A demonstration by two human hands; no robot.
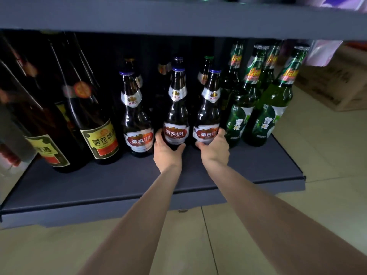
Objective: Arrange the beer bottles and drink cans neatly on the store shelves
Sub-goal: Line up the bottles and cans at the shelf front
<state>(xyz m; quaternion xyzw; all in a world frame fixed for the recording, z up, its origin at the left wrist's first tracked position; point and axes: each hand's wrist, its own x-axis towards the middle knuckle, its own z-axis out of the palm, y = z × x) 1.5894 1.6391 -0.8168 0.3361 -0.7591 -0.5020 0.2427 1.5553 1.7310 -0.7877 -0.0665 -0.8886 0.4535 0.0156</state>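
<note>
My left hand [165, 150]: wrapped around the base of a brown U8 bottle [175, 108], thumb on the bottle's left side by the red label, fingers curled under its right lower edge; the wrist bends slightly up from a nearly straight forearm.
My right hand [215, 147]: gripping the base of a second U8 bottle [208, 114], fingers up along its right side, thumb tucked low at the front left; the forearm comes in from the lower right, fully extended.
Both arms: reaching forward and down, nearly parallel, with the 2 hands close together but not touching.
The 2 held bottles: upright, side by side on the dark shelf [123, 181], a narrow gap between them, red labels facing me.
Left of my left hand: a third U8 bottle [136, 116] stands apart from the gripped pair; beyond it, 2 taller dark bottles with yellow labels [99, 124].
Right of my right hand: green bottles [272, 104] in 2 rows, the nearest just beside my fingers.
Behind my hands: more dark bottle necks in the shadow; I cannot tell how many.
Above my hands: the underside of an upper shelf [178, 18].
Below my forearms: pale floor tiles [59, 251].
Far right of my right arm: a cardboard box [333, 84] on the floor.
</note>
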